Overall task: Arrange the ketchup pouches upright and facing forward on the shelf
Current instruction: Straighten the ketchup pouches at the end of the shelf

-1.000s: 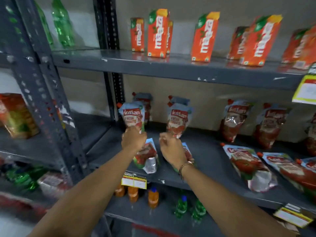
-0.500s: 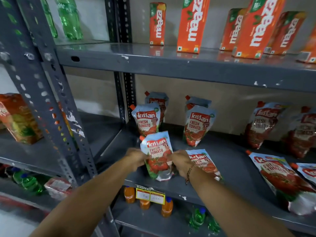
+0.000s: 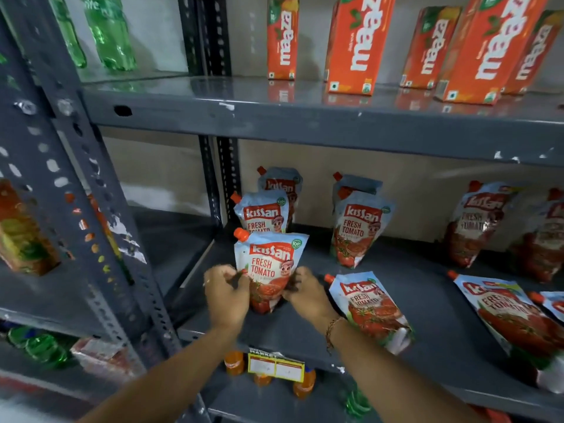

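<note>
A Kissan ketchup pouch [image 3: 270,264] stands upright, label forward, near the front left of the grey middle shelf [image 3: 442,337]. My left hand [image 3: 225,296] pinches its lower left edge and my right hand [image 3: 305,296] its lower right edge. Behind it two more pouches [image 3: 264,210] stand in a row. Another upright pair [image 3: 358,227] stands to the right. A pouch [image 3: 370,306] lies flat just right of my right hand. Further right, more pouches lie flat [image 3: 512,315] in front of upright ones [image 3: 476,221].
Orange Maaza juice cartons [image 3: 354,44] stand on the shelf above. Green bottles [image 3: 106,32] are at the upper left. A perforated grey upright [image 3: 91,215] divides the racks. A yellow price tag [image 3: 276,366] hangs on the shelf edge, with small orange bottles [image 3: 302,384] below.
The pouch that lay tilted at the shelf front has been raised upright between both hands, in front of the left row. The camera has moved closer.
</note>
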Tool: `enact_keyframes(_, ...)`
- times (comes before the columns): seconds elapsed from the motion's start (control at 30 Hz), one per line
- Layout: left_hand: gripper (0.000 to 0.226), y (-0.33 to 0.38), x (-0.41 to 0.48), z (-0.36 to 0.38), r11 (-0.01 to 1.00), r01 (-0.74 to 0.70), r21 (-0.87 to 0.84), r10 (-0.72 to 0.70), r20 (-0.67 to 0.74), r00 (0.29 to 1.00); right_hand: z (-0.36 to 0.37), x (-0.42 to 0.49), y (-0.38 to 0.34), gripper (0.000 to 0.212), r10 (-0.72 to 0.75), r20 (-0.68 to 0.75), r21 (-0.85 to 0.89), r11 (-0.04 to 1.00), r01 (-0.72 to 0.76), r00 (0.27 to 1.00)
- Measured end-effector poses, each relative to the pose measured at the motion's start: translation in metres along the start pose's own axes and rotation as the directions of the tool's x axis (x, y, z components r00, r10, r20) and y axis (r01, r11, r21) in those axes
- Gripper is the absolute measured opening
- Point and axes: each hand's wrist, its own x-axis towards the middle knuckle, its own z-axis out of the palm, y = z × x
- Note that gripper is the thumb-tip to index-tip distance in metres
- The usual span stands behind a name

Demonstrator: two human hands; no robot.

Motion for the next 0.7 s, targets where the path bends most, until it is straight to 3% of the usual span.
enact_keyframes(0.03, 0.017, 0.004, -0.012, 0.006, 0.998, 0.017, -0.054, -0.022, -0.091, 0.996, -0.008, -0.001, 0.002, 0.033, 0.0, -0.003, -0.111, 0.994, 0.0, 1.0)
enact_keyframes(0.1, 0.018, 0.013, -0.038, 0.021, 0.969, 0.022, -0.245, -0.042, -0.075, 0.996, -0.029, -0.008, 0.006, 0.053, -0.007, -0.123, -0.408, 0.912, -0.044, 0.992)
enact_keyframes(0.17, 0.026, 0.027, -0.06, 0.038, 0.951, 0.001, -0.31, 0.016, 0.054, 0.998, -0.05, -0.009, 0.012, 0.058, 0.05, -0.303, -0.608, 0.759, -0.233, 0.952)
enact_keyframes(0.23, 0.019, 0.04, -0.075, 0.058, 0.971, 0.054, -0.232, 0.004, 0.244, 0.97, -0.073, -0.009, 0.017, 0.063, 0.244, -0.422, -0.568, 0.68, -0.464, 0.873)
enact_keyframes(0.27, 0.008, 0.046, -0.081, 0.072, 0.976, 0.135, -0.172, -0.066, 0.355, 0.933, -0.087, -0.011, 0.022, 0.067, 0.361, -0.429, -0.49, 0.677, -0.549, 0.828)
enact_keyframes(0.33, 0.018, 0.048, -0.085, 0.099, 0.908, 0.416, -0.045, -0.345, 0.483, 0.805, -0.109, -0.011, 0.032, 0.07, 0.462, -0.327, -0.41, 0.717, -0.564, 0.825)
enact_keyframes(0.4, 0.024, 0.052, -0.083, 0.116, 0.74, 0.672, -0.026, -0.537, 0.579, 0.614, -0.119, -0.019, 0.03, 0.061, 0.418, -0.278, -0.39, 0.774, -0.499, 0.865)
enact_keyframes(0.47, 0.015, 0.054, -0.079, 0.126, 0.667, 0.745, 0.01, -0.571, 0.649, 0.502, -0.122, -0.022, 0.026, 0.044, 0.386, -0.337, -0.29, 0.825, -0.485, 0.859)
enact_keyframes(0.53, 0.01, 0.057, -0.074, 0.131, 0.687, 0.727, 0.006, -0.551, 0.657, 0.515, -0.125, -0.022, 0.026, 0.037, 0.358, -0.391, -0.176, 0.875, -0.451, 0.848)
enact_keyframes(0.57, 0.011, 0.058, -0.07, 0.133, 0.714, 0.699, -0.039, -0.521, 0.638, 0.567, -0.123, -0.023, 0.024, 0.034, 0.307, -0.419, -0.148, 0.905, -0.398, 0.854)
enact_keyframes(0.63, 0.021, 0.063, -0.061, 0.134, 0.826, 0.543, -0.149, -0.388, 0.55, 0.74, -0.122, -0.023, 0.021, 0.029, 0.137, -0.49, -0.134, 0.964, -0.23, 0.861)
enact_keyframes(0.7, 0.024, 0.077, -0.057, 0.129, 0.906, 0.337, -0.255, -0.179, 0.493, 0.852, -0.124, -0.026, 0.017, 0.029, -0.041, -0.588, -0.107, 0.994, -0.027, 0.808)
